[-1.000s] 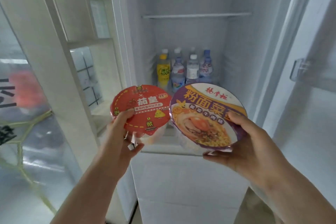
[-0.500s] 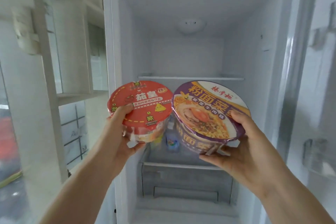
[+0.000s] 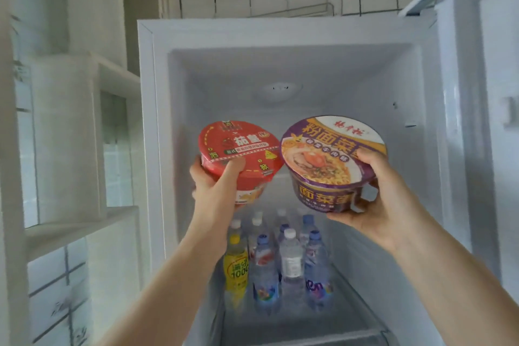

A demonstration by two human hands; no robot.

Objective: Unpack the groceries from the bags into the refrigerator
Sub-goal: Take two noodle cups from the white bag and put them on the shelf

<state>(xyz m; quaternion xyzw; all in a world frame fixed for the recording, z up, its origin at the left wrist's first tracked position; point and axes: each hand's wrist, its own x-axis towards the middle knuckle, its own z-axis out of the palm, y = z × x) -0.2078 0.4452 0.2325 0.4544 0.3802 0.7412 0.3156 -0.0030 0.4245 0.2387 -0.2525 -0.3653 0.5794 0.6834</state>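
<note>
Both bowls have risen to the top shelf: left hand point(image 3: 216, 180) grips the red bowl point(image 3: 238, 154), right hand point(image 3: 376, 194) grips the purple bowl point(image 3: 328, 160), ready for shelving.

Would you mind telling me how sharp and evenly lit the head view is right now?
Head view: red noodle bowl and purple noodle bowl fairly crisp; bottles below softer, smeared; white refrigerator interior bright, washed out; wide-angle lens bends the door edges; no hard shadows.

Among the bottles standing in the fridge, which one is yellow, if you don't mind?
The front-left bottle, below the left hand; the others are clear with blue or white caps.
</note>
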